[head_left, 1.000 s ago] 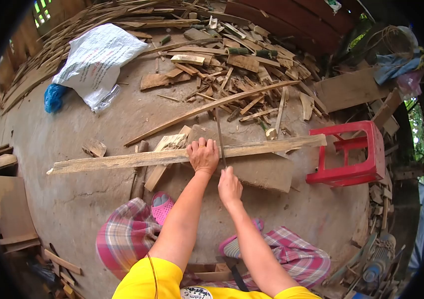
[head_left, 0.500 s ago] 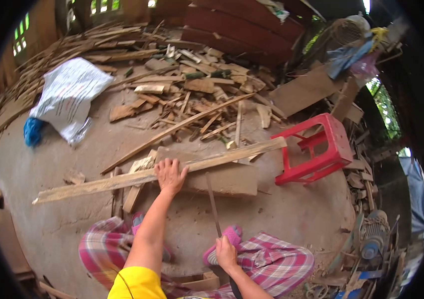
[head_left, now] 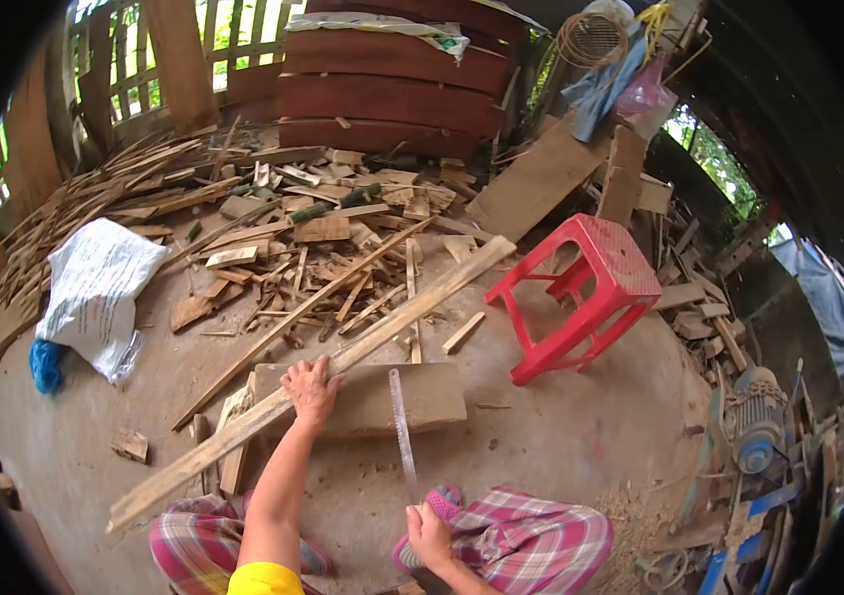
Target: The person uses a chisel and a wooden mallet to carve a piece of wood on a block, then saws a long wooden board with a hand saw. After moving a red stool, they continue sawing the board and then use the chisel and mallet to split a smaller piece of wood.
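Note:
A long wooden strip (head_left: 412, 309) slants across the view, its far end up at the right and its near end low at the left. It lies over a thick wooden block (head_left: 407, 399) on the floor. My left hand (head_left: 309, 391) grips the strip near its middle, fingers over the far edge. My right hand (head_left: 429, 535) is closed around the lower end of a narrow metal saw blade (head_left: 401, 421), which points away from me with a rounded tip in front of the block. The saw's handle is hidden in the hand.
A red plastic stool (head_left: 595, 297) stands to the right. Scrap wood (head_left: 333, 238) is heaped at the back. A white sack (head_left: 105, 288) lies at the left, and a motor (head_left: 757, 421) sits among clutter at the right. Pink sandals (head_left: 445, 499) are near the right hand.
The wooden strip has turned, its right end moving away and its left end coming nearer, with my left hand still on it. My head view has tilted up. The saw stays in my right hand.

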`<action>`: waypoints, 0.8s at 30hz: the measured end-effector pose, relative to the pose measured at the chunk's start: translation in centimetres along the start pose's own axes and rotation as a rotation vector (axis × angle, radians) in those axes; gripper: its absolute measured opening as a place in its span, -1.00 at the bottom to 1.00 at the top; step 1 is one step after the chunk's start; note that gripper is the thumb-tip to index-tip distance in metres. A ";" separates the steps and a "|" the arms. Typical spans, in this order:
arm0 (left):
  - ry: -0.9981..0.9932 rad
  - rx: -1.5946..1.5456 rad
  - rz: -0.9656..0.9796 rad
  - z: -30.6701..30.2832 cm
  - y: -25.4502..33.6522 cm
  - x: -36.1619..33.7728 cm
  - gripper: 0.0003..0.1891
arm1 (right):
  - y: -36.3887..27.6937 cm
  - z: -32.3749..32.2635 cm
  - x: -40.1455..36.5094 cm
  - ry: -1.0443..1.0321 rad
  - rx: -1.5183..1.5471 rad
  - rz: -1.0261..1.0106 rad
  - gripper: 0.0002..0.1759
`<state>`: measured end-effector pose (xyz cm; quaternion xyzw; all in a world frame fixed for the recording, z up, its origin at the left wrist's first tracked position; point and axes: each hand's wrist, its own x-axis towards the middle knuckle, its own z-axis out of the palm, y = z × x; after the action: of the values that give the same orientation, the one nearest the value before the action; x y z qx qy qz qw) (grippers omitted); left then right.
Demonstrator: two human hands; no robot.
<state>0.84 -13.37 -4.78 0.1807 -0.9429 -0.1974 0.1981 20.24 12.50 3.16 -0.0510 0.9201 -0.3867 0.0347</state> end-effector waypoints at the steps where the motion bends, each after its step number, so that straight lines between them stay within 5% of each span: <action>1: -0.007 -0.008 -0.005 0.7 1.3 0.7 -0.48 | 0.1 0.0 0.0 -0.025 0.001 0.021 -0.75; 9: -0.058 -0.133 0.167 4.7 9.9 2.5 -0.53 | 1.5 -0.7 0.9 0.046 0.072 0.050 -0.74; 18: -0.131 -0.173 0.331 6.7 11.8 2.9 -0.56 | 1.6 -0.5 2.1 0.080 0.087 0.080 -0.74; 24: -0.181 -0.106 0.260 6.7 8.1 4.2 -0.56 | 0.2 -0.6 2.6 0.077 0.152 0.084 -0.74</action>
<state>-7.90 -6.23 -5.58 0.0278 -0.9606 -0.2351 0.1456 17.62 12.74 3.34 0.0052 0.8902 -0.4552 0.0193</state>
